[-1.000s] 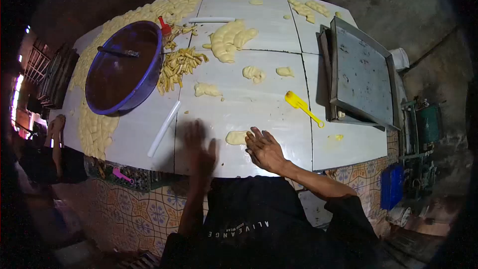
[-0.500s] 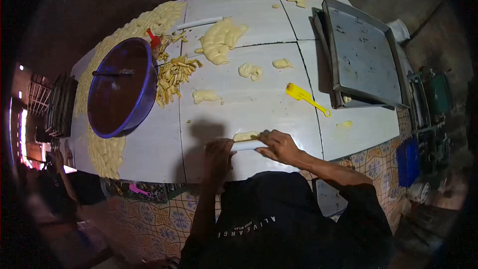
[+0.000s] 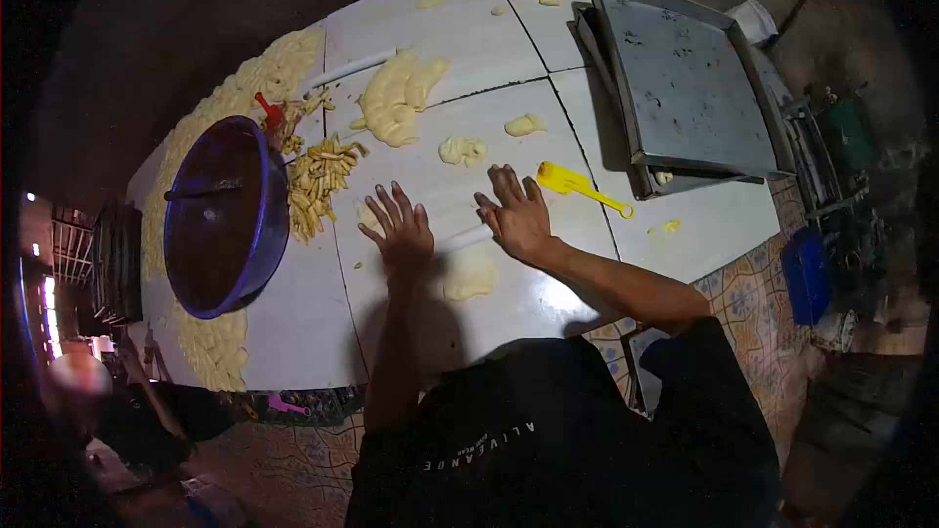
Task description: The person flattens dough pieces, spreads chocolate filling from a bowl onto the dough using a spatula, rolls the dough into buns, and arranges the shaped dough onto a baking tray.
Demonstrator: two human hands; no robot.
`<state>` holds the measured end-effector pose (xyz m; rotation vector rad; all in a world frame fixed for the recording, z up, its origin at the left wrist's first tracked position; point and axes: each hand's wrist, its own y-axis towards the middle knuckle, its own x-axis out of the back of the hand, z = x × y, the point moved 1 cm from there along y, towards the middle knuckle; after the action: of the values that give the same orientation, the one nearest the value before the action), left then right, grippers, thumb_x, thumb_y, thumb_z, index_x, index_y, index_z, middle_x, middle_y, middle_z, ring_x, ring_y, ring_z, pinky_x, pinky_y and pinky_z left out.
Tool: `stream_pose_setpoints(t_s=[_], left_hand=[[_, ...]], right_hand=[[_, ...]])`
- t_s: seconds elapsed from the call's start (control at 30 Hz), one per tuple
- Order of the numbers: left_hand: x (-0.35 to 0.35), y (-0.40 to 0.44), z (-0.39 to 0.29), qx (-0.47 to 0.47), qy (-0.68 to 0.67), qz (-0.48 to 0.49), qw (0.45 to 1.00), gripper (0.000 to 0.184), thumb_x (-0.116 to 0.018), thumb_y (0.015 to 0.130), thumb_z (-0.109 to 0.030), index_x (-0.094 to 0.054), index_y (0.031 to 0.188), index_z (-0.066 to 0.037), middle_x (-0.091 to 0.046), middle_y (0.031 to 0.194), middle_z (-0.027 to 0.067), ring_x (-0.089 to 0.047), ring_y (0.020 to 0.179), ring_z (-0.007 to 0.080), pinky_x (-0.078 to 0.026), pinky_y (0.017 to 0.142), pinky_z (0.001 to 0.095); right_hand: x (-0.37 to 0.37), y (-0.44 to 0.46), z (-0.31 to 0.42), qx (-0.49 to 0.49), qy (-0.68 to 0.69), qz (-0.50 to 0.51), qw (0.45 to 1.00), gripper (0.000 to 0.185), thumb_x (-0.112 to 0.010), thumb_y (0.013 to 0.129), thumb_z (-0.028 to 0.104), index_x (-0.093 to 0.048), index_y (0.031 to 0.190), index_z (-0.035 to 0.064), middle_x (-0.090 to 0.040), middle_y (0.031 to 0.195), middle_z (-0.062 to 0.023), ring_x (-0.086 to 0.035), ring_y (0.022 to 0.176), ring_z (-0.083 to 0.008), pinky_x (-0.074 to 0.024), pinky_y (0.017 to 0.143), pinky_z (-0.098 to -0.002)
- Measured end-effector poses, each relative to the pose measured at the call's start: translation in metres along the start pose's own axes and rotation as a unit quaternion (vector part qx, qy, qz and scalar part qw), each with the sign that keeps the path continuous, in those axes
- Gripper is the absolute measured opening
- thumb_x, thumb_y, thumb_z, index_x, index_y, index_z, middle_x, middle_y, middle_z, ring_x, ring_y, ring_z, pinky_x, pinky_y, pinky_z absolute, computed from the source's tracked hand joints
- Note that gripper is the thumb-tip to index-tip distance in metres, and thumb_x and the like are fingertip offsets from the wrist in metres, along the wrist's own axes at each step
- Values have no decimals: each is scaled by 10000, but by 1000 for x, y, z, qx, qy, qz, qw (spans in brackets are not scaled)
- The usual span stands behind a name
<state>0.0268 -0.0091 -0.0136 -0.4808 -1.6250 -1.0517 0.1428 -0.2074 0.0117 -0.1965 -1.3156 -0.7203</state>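
Observation:
My left hand lies flat with fingers spread over the left end of a white rolling pin. Over the pin's right end, my right hand is also stretched out, palm down. Both palms hide the pin's ends. A flattened piece of dough lies on the table between the pin and my body. Some dough shows beside my left fingers. Beyond my hands are a small dough lump and another piece. A yellow scoop rests right of my right hand.
On the white table stand a purple basin of brown filling and a metal tray. Cut yellowish strips, a red scoop, a second white rod and a large dough mass lie farther back. Another person is at far left.
Both hands have moved forward, away from my body, with the rolling pin. Their curled fingers have opened flat. The dough piece now shows behind the pin, and the view has shifted slightly.

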Motion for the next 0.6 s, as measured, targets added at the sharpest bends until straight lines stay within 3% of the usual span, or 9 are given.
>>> stream_pose_setpoints(t_s=[0.07, 0.13, 0.17, 0.23, 0.27, 0.33, 0.43, 0.5, 0.6], left_hand=[[23, 4, 7, 38, -92, -39, 994, 656, -454, 1043, -333, -274, 1597, -31, -242, 1662, 216, -168, 1541, 453, -74, 1153, 745], [53, -1, 13, 71, -253, -65, 963, 682, -487, 1033, -291, -229, 1602, -17, -269, 1650, 222, -213, 1525, 459, -96, 1177, 701], [69, -16, 14, 56, -247, -52, 966, 613, -538, 1009, -230, -344, 1557, -33, -412, 1572, 220, -397, 1426, 446, -244, 1162, 630], [61, -43, 32, 29, -298, 126, 946, 453, -575, 984, -141, -529, 1422, -34, -588, 1385, 186, -559, 1226, 411, -405, 1052, 553], [57, -55, 35, 30, -296, 128, 946, 453, -575, 984, -141, -529, 1422, -34, -588, 1385, 186, -559, 1226, 411, -405, 1052, 553], [56, -75, 41, -102, -369, -13, 924, 282, -603, 961, -74, -663, 1229, -10, -658, 1181, 176, -610, 1062, 391, -476, 931, 489], [57, -126, 32, -110, -213, -54, 969, 248, -602, 954, -43, -686, 1181, 14, -651, 1125, 196, -602, 1066, 398, -469, 944, 488], [83, -151, 19, 9, -260, 71, 963, 283, -626, 920, -42, -678, 1192, 13, -649, 1123, 210, -598, 1086, 401, -462, 960, 495], [108, -177, 10, -66, -145, 30, 987, 313, -642, 906, -63, -676, 1210, 1, -650, 1151, 208, -589, 1122, 408, -447, 995, 488]], right_hand=[[14, 7, -2, -11, 23, -14, 1000, 415, -512, 1019, 369, -649, 1323, 122, -414, 1517, -296, -362, 1457, -396, -338, 1126, -557], [34, -4, -1, 15, 125, 14, 992, 419, -626, 957, 358, -653, 1273, 84, -571, 1338, -249, -512, 1293, -385, -419, 1023, -548], [35, -17, 0, 37, 168, 33, 984, 423, -673, 930, 336, -654, 1255, 65, -607, 1284, -227, -553, 1233, -373, -441, 990, -543], [18, -38, 3, 81, 140, 15, 987, 429, -735, 888, 270, -651, 1227, 22, -648, 1195, -187, -589, 1150, -348, -472, 957, -489], [21, -41, 4, 71, 176, 1, 982, 418, -738, 884, 244, -651, 1220, 10, -648, 1169, -178, -590, 1132, -345, -479, 953, -467], [27, -49, 6, 95, 219, -40, 970, 373, -725, 892, 201, -656, 1196, -3, -639, 1114, -163, -586, 1091, -348, -490, 948, -434], [16, -90, 4, 111, 197, -41, 973, 361, -712, 891, 157, -634, 1204, -5, -625, 1153, -174, -575, 1119, -361, -485, 959, -452], [22, -117, 12, 100, 207, -34, 973, 355, -702, 880, 116, -627, 1207, -1, -618, 1150, -174, -579, 1115, -367, -489, 959, -459], [28, -139, 13, 92, 240, -4, 966, 373, -739, 840, 98, -631, 1183, 0, -617, 1128, -169, -595, 1078, -370, -506, 939, -448]])
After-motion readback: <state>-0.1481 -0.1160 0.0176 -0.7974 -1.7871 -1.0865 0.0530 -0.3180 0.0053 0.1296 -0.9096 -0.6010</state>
